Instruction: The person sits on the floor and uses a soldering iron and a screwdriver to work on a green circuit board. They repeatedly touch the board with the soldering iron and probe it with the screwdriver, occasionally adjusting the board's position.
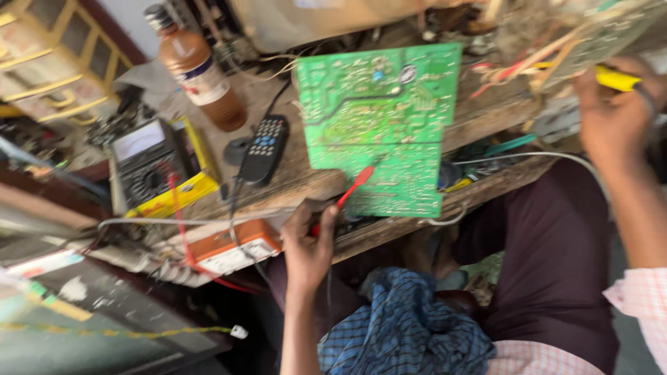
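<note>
A green circuit board [379,125] lies solder side up on a worn wooden bench [292,182]. My left hand [309,243] is shut on a red test probe [353,187], whose tip rests on the board's lower left area. My right hand [615,114] is raised at the upper right and grips a yellow-handled tool [618,78], close to a second board with red and yellow wires [556,42]. The picture is motion-blurred.
A multimeter in a yellow case [149,163], a black remote control [264,148] and a brown bottle [201,73] lie left of the board. An orange box [233,246] sits at the bench's front edge. A blue checked cloth [406,330] covers my lap.
</note>
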